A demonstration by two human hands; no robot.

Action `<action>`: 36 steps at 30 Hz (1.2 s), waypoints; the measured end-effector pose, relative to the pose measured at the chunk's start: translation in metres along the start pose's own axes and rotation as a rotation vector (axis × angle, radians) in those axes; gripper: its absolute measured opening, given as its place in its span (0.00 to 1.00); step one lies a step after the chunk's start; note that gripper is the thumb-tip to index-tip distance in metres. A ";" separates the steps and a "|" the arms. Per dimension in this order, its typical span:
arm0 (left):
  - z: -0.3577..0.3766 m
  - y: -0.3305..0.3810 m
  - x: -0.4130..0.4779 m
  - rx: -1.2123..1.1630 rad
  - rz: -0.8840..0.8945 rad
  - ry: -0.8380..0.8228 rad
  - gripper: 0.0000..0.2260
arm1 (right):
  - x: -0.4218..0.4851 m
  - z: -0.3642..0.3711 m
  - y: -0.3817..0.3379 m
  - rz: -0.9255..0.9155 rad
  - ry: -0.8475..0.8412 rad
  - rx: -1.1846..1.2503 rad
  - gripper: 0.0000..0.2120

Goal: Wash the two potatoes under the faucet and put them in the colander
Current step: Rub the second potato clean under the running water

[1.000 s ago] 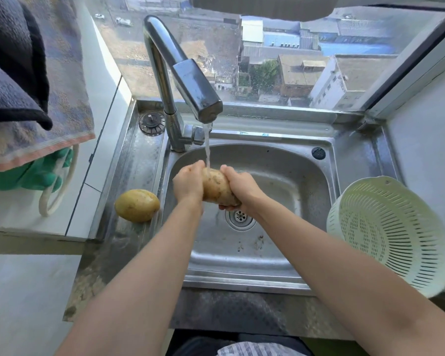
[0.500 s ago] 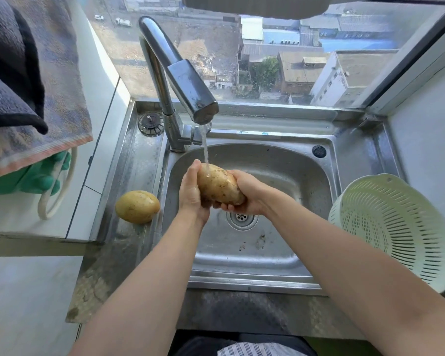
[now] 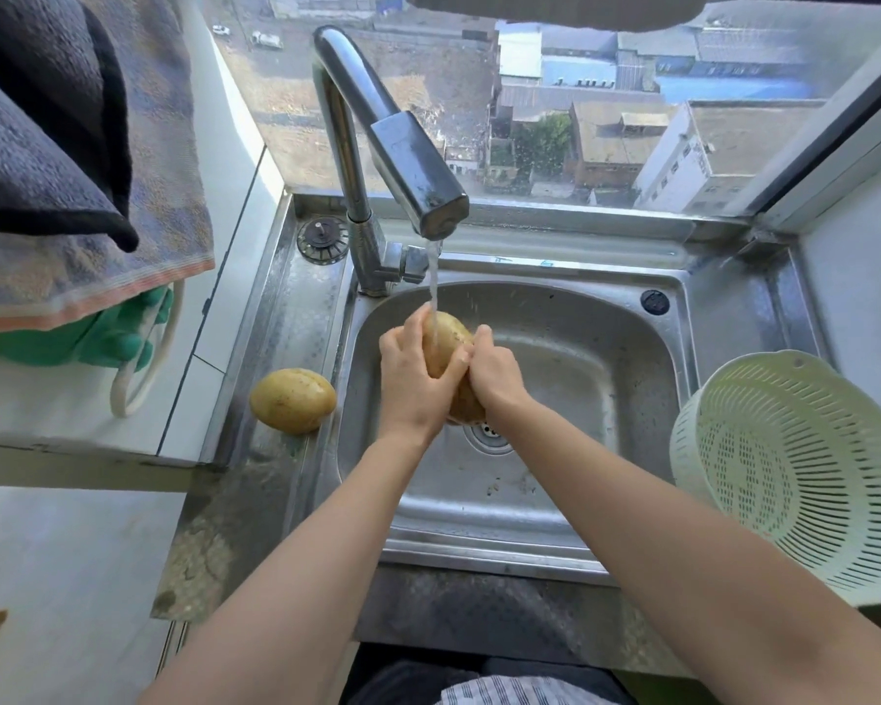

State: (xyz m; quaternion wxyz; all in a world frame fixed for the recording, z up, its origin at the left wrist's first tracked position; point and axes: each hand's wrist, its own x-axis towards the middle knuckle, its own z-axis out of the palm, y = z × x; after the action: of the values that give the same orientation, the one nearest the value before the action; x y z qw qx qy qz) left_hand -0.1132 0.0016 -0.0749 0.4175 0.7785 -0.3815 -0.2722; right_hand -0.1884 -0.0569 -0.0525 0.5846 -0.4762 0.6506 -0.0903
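A wet potato [image 3: 443, 343] stands almost on end over the sink [image 3: 601, 348], under the water running from the faucet [image 3: 408, 170]. My left hand [image 3: 413, 379] wraps its left side and my right hand [image 3: 494, 371] grips its right side; both hide its middle and lower part. A second potato [image 3: 292, 400] lies on the steel ledge left of the basin, untouched. The white colander [image 3: 804, 475] sits tilted on the counter at the right, with nothing inside it.
A drain strainer [image 3: 489, 432] sits at the basin's bottom below my hands. Towels [image 3: 72, 170] hang at upper left over green rubber gloves [image 3: 98, 343]. A window lies behind the faucet. A loose drain plug [image 3: 322, 240] rests left of the faucet base.
The potato has turned from lying crosswise to nearly upright in my hands, and my left hand has slid further around it. The second potato and colander have not moved.
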 end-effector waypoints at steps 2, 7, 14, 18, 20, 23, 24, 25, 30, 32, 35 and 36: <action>-0.001 0.003 0.010 0.040 -0.122 0.083 0.17 | -0.006 0.003 0.003 -0.080 0.035 -0.024 0.29; -0.002 0.011 0.020 0.045 -0.257 0.117 0.20 | -0.009 0.011 0.001 -0.020 0.011 0.018 0.29; -0.009 0.005 0.024 -0.071 -0.380 0.169 0.16 | -0.002 0.009 -0.001 -0.021 -0.017 -0.028 0.31; 0.002 0.006 0.001 -0.185 -0.103 -0.061 0.31 | 0.011 0.006 -0.005 0.045 0.014 0.055 0.33; -0.007 0.006 0.004 -0.353 -0.210 -0.187 0.34 | 0.014 0.005 -0.006 0.048 -0.001 0.022 0.36; -0.015 0.008 0.012 -0.477 -0.342 -0.298 0.33 | 0.012 0.004 -0.007 0.071 -0.057 0.034 0.33; -0.016 0.010 0.014 -0.489 -0.372 -0.262 0.32 | 0.010 0.003 -0.010 0.072 -0.077 0.032 0.30; -0.015 0.012 0.016 -0.505 -0.409 -0.202 0.30 | 0.009 0.003 -0.011 0.068 -0.086 0.029 0.30; -0.012 0.013 0.020 -0.590 -0.485 -0.102 0.27 | 0.011 0.001 -0.015 0.074 -0.189 0.017 0.30; -0.013 0.014 0.020 -0.580 -0.505 -0.082 0.25 | 0.015 0.001 -0.014 0.056 -0.197 -0.010 0.30; -0.011 0.014 0.022 -0.613 -0.553 -0.120 0.23 | 0.015 0.001 -0.013 0.049 -0.206 -0.029 0.31; -0.012 0.015 0.022 -0.611 -0.560 -0.123 0.23 | 0.015 0.001 -0.013 0.046 -0.211 -0.035 0.32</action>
State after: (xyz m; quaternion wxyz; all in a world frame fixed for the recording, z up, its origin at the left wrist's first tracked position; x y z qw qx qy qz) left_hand -0.0976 -0.0166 -0.0588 0.5156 0.6747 -0.0811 -0.5218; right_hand -0.1790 -0.0744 -0.0539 0.6433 -0.4781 0.5978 -0.0147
